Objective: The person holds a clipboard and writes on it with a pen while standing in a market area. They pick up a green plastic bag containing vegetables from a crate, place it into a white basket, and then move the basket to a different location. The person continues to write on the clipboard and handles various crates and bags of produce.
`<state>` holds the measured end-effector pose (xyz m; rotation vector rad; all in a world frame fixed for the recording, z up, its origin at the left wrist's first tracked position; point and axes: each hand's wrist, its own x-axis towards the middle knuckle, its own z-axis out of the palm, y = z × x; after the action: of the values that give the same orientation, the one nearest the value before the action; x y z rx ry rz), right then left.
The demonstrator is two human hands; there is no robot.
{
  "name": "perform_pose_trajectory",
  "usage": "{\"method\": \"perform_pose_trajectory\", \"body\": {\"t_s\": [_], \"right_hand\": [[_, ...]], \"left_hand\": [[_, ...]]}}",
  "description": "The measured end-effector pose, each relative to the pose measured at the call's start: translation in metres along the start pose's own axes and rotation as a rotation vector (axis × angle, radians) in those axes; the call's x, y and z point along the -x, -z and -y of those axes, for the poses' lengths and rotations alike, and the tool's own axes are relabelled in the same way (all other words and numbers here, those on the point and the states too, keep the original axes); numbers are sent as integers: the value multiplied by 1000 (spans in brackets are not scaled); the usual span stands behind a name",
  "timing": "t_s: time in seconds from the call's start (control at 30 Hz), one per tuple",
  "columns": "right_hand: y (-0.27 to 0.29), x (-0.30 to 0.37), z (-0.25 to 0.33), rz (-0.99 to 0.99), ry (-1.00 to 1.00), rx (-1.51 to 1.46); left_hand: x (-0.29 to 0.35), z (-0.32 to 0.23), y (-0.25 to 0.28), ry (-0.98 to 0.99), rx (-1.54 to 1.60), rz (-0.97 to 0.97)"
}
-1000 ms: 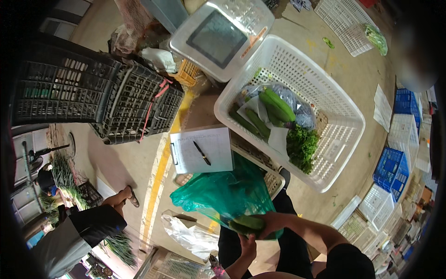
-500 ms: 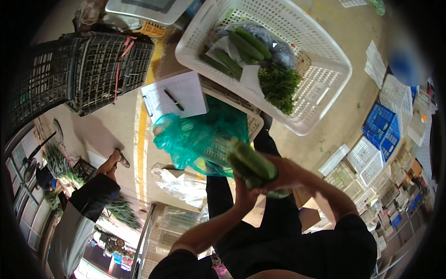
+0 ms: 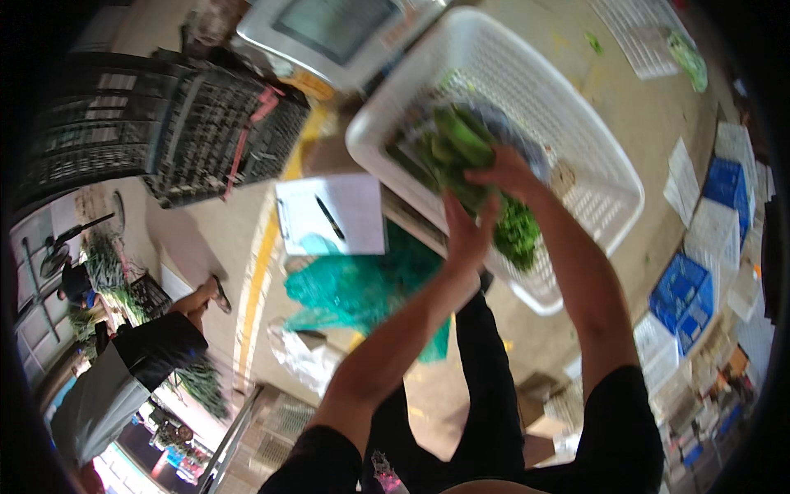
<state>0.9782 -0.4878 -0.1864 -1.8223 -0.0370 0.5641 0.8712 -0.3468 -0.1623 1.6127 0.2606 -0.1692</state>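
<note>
Cucumbers [image 3: 461, 188], or long green vegetables much like them, are bunched between both hands over the left half of the white crate [image 3: 527, 74], just inside its near long edge. The left hand [image 3: 467, 237] cups their lower end, thumb and fingers apart with green between them; the right hand [image 3: 504, 173] grasps from the other side. Both grips seem closed around the bunch, probably because more than 1 smooth piece would slide out of a single hand. Blur hides how many are held, and whether they touch those underneath.

More green pieces [image 3: 409, 167] lie by the crate's left corner. Leafy herbs [image 3: 517, 237] sit against the near edge, toward the lowest corner, perhaps kept aside so that nothing heavy crushes them. A bluish plastic bag [image 3: 512, 130] shows beyond the right hand.

Outside the near edge, a clipboard [image 3: 300, 226] lies face up with a pen [image 3: 329, 216] across its sheet, presumably for easy reach. Below it spreads a green bag [image 3: 346, 288], limp and held by neither hand. A scale [image 3: 337, 29] with a dark panel stands by the crate's upper left side.
</note>
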Motion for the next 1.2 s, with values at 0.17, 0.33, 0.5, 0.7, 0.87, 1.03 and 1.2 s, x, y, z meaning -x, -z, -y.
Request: {"method": "perform_pose_trajectory", "body": {"t_s": [0.17, 0.33, 0.5, 0.7, 0.87, 1.03, 1.2], "right_hand": [[-29, 60, 13, -277, -229, 395], [-78, 161, 50, -156, -220, 259], [-142, 229, 16, 150, -317, 335], [-226, 253, -55, 390, -425, 503], [-249, 239, -58, 436, -445, 517], [-254, 237, -55, 404, -495, 588], [-242, 254, -50, 446, -585, 582]], "left_hand": [[107, -25, 38, -175, -358, 19], [156, 42, 149, 56, -696, -258], [158, 105, 254, 410, -1084, -550], [177, 158, 299, 613, -882, -225], [221, 190, 280, 470, -876, -163], [259, 162, 260, 577, -751, -145], [292, 153, 276, 727, -681, -112]]}}
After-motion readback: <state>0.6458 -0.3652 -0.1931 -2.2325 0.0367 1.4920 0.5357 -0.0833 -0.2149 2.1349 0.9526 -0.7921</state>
